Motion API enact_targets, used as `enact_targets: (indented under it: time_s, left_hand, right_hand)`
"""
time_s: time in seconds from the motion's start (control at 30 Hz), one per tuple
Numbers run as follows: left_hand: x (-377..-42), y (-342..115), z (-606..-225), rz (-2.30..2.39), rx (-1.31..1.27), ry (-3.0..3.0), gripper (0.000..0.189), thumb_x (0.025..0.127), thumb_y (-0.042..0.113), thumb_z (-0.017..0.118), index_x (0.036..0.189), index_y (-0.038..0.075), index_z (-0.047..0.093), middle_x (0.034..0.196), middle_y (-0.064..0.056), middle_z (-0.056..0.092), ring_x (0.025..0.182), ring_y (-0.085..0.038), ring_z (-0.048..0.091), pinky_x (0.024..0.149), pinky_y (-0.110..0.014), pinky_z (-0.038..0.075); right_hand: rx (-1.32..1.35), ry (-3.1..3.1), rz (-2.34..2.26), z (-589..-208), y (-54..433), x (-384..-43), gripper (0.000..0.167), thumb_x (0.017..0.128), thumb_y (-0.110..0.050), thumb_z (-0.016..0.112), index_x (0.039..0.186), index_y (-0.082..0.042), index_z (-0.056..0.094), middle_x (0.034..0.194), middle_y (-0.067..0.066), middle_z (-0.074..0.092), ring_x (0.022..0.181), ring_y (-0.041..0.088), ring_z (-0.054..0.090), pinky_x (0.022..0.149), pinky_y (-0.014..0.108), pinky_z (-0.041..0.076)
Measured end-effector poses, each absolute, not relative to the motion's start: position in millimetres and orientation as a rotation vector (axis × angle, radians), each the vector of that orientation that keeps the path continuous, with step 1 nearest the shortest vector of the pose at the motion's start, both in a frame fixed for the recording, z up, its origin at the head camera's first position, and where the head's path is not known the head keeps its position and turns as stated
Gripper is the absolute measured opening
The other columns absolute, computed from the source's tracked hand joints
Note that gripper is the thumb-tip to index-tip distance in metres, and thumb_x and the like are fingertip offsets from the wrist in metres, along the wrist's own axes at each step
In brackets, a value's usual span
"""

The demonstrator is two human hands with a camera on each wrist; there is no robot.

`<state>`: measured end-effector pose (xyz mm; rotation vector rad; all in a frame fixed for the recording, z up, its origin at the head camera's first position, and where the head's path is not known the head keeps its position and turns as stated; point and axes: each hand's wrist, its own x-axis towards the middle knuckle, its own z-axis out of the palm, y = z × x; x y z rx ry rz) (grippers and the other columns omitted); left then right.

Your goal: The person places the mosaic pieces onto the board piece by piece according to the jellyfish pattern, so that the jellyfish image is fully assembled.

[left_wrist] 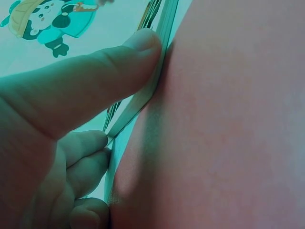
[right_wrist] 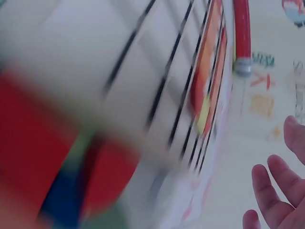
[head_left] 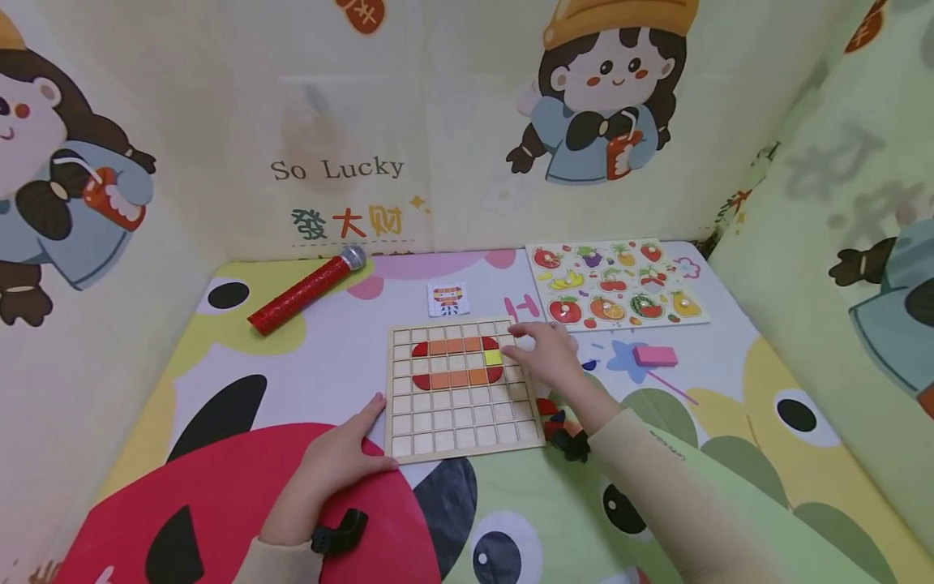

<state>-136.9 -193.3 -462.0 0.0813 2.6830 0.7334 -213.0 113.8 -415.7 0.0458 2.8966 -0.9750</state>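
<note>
A light wooden grid board lies on the patterned cloth in the head view. In its upper cells, two rows of orange squares end in rounded red pieces. A yellow square sits between the rows at their right end. My left hand holds the board's near left corner, thumb on the front edge, fingers along the left side. Over the upper right edge hovers my right hand, fingers spread, with nothing visible between them; the right wrist view shows the fingertips apart.
Loose red and blue pieces lie right of the board, partly under my right forearm. Behind are a small pattern card, a red glittery microphone and a fruit puzzle board. A pink block lies to the right.
</note>
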Motion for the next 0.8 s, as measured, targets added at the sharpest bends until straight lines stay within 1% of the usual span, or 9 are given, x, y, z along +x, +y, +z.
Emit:
enact_targets:
  time_s: [0.13,0.27,0.33,0.47,0.63,0.8]
  left_hand:
    - [-137.6,-194.8,-460.9,0.731,0.079,2.684,0.113,0.049,0.045,0.084,0.144,0.026,0.025,0.140,-0.010,0.041,0.112,-0.027,0.049,0.061,-0.034,0.053]
    - [-138.8,-195.4,-460.0,0.719,0.077,2.693,0.113,0.050,0.045,0.083,0.144,0.026,0.025,0.140,-0.009,0.041,0.114,-0.027,0.048,0.062,-0.035,0.053]
    - [-139.5,-195.0,-459.6,0.715,0.081,2.698,0.112,0.050,0.046,0.083,0.144,0.025,0.025,0.140,-0.009,0.041,0.114,-0.027,0.048,0.063,-0.035,0.053]
    - [-139.6,-193.9,-459.8,0.730,0.071,2.690,0.112,0.050,0.045,0.083,0.144,0.026,0.025,0.140,-0.008,0.041,0.114,-0.026,0.048,0.064,-0.036,0.053]
    - [-138.6,-193.6,-459.5,0.736,0.057,2.679,0.112,0.050,0.044,0.084,0.144,0.027,0.025,0.139,-0.008,0.042,0.112,-0.025,0.048,0.063,-0.035,0.053]
    - [-137.7,-193.3,-459.9,0.722,0.049,2.679,0.112,0.050,0.044,0.084,0.144,0.027,0.026,0.139,-0.007,0.043,0.110,-0.024,0.049,0.062,-0.034,0.052]
  right_hand:
    - [0.145,2.868,-0.898,-421.1,144.3,-212.4,0.046,0.083,-0.039,0.063,0.123,-0.018,0.055,0.126,0.008,0.053,0.122,0.034,0.029,0.097,0.054,0.023]
    - [0.181,2.843,-0.818,-425.9,167.2,-211.1,0.050,0.083,-0.040,0.061,0.126,-0.015,0.052,0.129,0.011,0.050,0.122,0.039,0.028,0.096,0.057,0.023]
    - [0.186,2.845,-0.772,-427.9,175.7,-209.5,0.052,0.083,-0.040,0.061,0.127,-0.014,0.051,0.129,0.012,0.051,0.121,0.040,0.028,0.096,0.058,0.022]
    - [0.175,2.853,-0.641,-433.7,185.6,-206.4,0.058,0.080,-0.043,0.064,0.127,-0.011,0.051,0.128,0.016,0.050,0.115,0.041,0.031,0.093,0.058,0.025]
    - [0.153,2.853,-0.545,-442.2,189.3,-204.6,0.056,0.079,-0.044,0.065,0.124,-0.012,0.054,0.131,0.019,0.044,0.115,0.042,0.031,0.091,0.059,0.026]
    - [0.150,2.846,-0.536,-446.5,189.6,-204.3,0.051,0.079,-0.039,0.066,0.121,-0.013,0.056,0.129,0.020,0.043,0.115,0.041,0.030,0.089,0.058,0.026]
